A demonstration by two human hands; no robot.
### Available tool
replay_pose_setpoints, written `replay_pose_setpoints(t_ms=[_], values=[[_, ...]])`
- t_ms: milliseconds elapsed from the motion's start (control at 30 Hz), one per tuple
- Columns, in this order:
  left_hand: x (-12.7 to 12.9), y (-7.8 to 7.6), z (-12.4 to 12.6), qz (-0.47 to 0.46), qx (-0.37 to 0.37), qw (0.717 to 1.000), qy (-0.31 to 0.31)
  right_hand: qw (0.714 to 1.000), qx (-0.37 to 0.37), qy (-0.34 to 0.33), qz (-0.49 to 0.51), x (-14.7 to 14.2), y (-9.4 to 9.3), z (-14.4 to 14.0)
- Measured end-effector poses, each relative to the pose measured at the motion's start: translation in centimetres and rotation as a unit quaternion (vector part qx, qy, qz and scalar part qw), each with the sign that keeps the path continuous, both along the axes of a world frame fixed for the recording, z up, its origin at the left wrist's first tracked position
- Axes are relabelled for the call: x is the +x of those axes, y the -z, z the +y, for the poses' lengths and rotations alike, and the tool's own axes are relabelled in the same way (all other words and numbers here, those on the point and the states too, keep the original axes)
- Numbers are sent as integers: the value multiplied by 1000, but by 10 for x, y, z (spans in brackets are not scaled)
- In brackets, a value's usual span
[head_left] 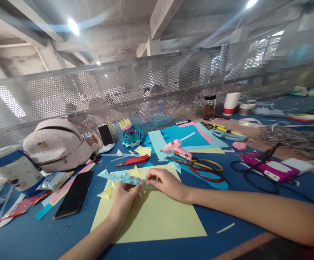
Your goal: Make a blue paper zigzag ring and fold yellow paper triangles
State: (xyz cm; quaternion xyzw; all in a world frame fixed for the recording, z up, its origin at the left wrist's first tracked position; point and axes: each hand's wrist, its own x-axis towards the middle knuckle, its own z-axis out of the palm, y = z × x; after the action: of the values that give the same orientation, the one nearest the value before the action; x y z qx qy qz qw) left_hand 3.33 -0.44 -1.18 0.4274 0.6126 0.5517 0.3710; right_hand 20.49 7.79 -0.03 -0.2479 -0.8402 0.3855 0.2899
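Note:
A strip of folded light-blue paper points [121,176] is held above a large yellow paper sheet [151,220]. My left hand [126,196] has thumb and fingers closed on the strip's near side. At the strip's right end, my right hand [164,182] pinches it, and the fingers hide what lies between them. Small yellow folded triangles [105,194] rest by the strip's left part. Just beyond lie a red utility knife [136,160], scissors with red and yellow handles [205,169] and a pink glue gun [177,148].
A black phone [74,195] and a snack packet [55,180] lie left, near a pale backpack [56,144]. A finished blue paper crown [132,136] stands at the back before a perforated metal screen [105,86]. On the right are a magenta power strip [270,167] and black cable.

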Motion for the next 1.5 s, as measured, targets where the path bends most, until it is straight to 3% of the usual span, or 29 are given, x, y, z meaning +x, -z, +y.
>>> replay_pose_setpoints(t_ms=[400,767,1100,1500], values=[[-3,5,3,-9,-5,1000,-18,1000,9,-7,12,0,3,2],[5,-6,-4,-35,25,999,-10,1000,5,-10,21,1,2,2],[3,-9,-3,0,-13,1000,20,999,31,-10,10,1,2,0],[-3,2,2,-31,4,999,-14,1000,1,2,16,1,5,4]])
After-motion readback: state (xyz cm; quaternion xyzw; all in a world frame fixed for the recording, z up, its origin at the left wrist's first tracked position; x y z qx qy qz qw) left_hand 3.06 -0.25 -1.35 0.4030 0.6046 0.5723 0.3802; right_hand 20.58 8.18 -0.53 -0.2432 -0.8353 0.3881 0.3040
